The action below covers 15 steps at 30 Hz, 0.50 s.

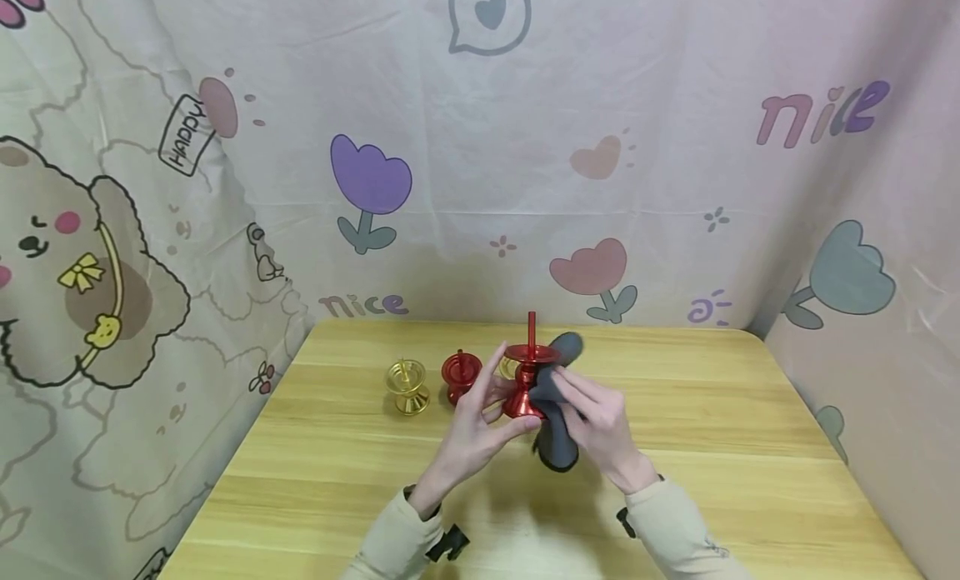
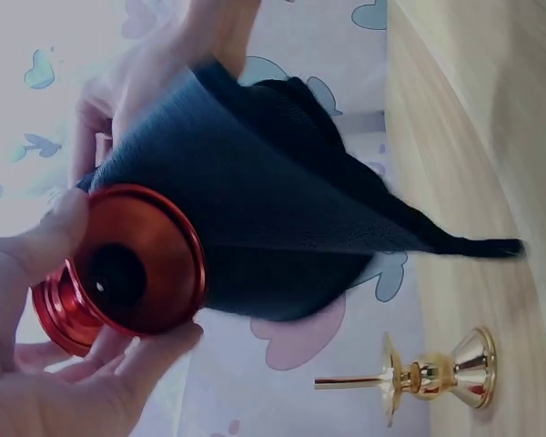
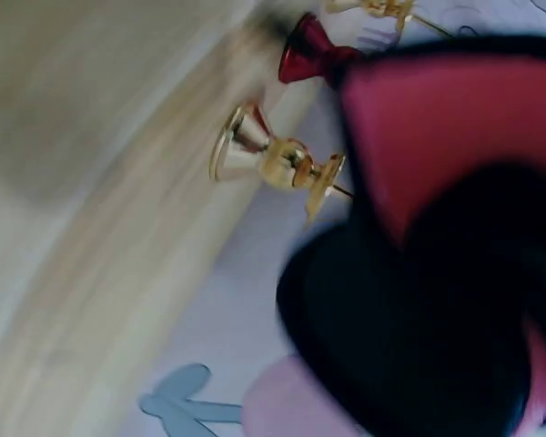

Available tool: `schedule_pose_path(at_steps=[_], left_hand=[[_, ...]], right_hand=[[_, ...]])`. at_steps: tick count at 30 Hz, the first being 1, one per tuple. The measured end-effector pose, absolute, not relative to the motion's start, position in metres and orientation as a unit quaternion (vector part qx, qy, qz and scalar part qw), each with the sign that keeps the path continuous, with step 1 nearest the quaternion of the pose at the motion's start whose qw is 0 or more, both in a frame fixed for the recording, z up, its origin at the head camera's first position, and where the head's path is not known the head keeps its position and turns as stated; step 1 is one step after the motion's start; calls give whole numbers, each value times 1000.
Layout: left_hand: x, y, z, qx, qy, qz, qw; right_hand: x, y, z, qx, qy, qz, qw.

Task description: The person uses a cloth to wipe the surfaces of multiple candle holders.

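A shiny red candlestick [image 1: 522, 405], with a wide dish and a thin upright rod on top, is held above the table by my left hand [image 1: 467, 430]. Its hollow base [image 2: 168, 259] faces the left wrist camera, with the thumb and fingers of that hand around it. My right hand [image 1: 611, 426] pinches a dark grey cloth [image 1: 558, 442] against the candlestick's right side. Folds of the cloth [image 2: 255, 200] hang loose. In the right wrist view the dark cloth [image 3: 391, 319] covers much of the picture, beside a blurred pinkish-red patch.
Behind the left hand, a gold candlestick [image 1: 411, 403] and a smaller red one [image 1: 459, 390] stand on the wooden table [image 1: 712, 447]. Another gold candlestick [image 3: 241, 150] is partly hidden in the head view. A printed curtain [image 1: 480, 163] hangs behind the table.
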State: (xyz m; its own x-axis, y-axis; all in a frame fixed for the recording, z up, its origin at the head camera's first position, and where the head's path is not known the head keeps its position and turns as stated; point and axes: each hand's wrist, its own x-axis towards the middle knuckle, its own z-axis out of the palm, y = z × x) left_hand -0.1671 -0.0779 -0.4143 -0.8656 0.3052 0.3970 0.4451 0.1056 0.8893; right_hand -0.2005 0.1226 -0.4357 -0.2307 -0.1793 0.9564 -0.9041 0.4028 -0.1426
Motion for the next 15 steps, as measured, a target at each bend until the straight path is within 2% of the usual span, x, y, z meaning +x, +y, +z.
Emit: schedule_pose_path(at_steps=[2, 4, 6, 10, 12, 15], left_hand=[[-167, -78, -414, -256, -746, -611, 65], [-167, -78, -414, -259, -745, -611, 63], [-168, -80, -414, -262, -739, -619, 49], [-168, -83, -414, -266, -720, -641, 9], [-168, -84, -414, -266, -718, -644, -2], [-168, -82, -415, -263, -719, -643, 1]], right_hand=[[-199, 121, -433, 386, -693, 317, 519], [-198, 120, -433, 383, -695, 316, 521], [-198, 121, -434, 387, -688, 381, 482], [-200, 125, -436, 357, -660, 568, 339], [-201, 127, -437, 330, -647, 625, 286], [-203, 128, -438, 330, -651, 621, 286]])
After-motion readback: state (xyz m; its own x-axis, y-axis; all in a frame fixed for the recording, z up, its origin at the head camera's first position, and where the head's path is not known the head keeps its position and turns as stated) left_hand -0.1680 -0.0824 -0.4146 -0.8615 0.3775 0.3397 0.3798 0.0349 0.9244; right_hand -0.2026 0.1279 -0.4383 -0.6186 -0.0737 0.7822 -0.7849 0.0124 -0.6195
